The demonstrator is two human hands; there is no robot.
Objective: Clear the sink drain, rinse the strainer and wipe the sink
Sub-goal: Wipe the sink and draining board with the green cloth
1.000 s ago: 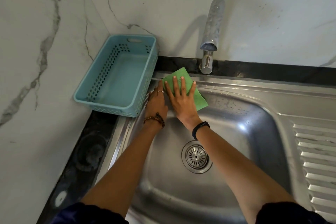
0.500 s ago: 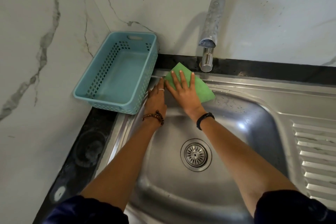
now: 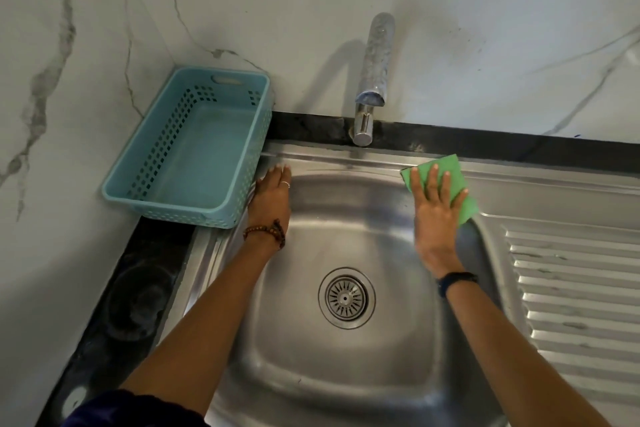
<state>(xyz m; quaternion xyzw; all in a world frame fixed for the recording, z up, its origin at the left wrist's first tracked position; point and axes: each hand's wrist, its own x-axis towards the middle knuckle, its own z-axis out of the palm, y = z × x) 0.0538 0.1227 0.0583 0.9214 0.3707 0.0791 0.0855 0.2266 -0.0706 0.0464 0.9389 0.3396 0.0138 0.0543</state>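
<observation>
The right hand (image 3: 437, 215), fingers spread flat on the green cloth (image 3: 450, 180), has slid it from left of the tap (image 3: 372, 80) to the sink's (image 3: 346, 374) back right corner. The left hand (image 3: 272, 198) stays flat beside the basket (image 3: 194, 146); the strainer (image 3: 346, 297) sits in the drain.

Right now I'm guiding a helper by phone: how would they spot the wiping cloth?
Find the steel sink under the tap. On its back right corner, beside the ribbed drainboard, the right hand presses flat on the cloth. It is the only green thing; the basket opposite is blue.
</observation>
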